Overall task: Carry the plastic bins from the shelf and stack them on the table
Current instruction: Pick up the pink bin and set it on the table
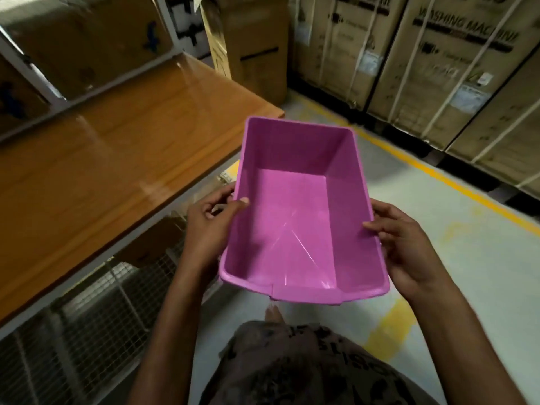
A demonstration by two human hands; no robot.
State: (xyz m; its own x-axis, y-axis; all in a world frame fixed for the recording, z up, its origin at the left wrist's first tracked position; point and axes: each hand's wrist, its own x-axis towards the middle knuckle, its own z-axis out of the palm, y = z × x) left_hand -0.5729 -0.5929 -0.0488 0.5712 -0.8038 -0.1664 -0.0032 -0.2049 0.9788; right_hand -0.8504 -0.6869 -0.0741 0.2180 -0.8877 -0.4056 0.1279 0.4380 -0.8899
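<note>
Along the right, tall cardboard cartons (455, 68) printed "WASHING MACHINE", bound with pale straps and standing behind a yellow floor line (438, 176) on grey concrete (467, 258). At upper centre, another brown cardboard box (251, 45), its markings too blurred to read. At lower left, wire mesh panels (87, 311) with what may be a small cardboard box (149, 244) behind them, and at upper left more cartons (73, 39) behind a white metal frame (172, 33).
</note>
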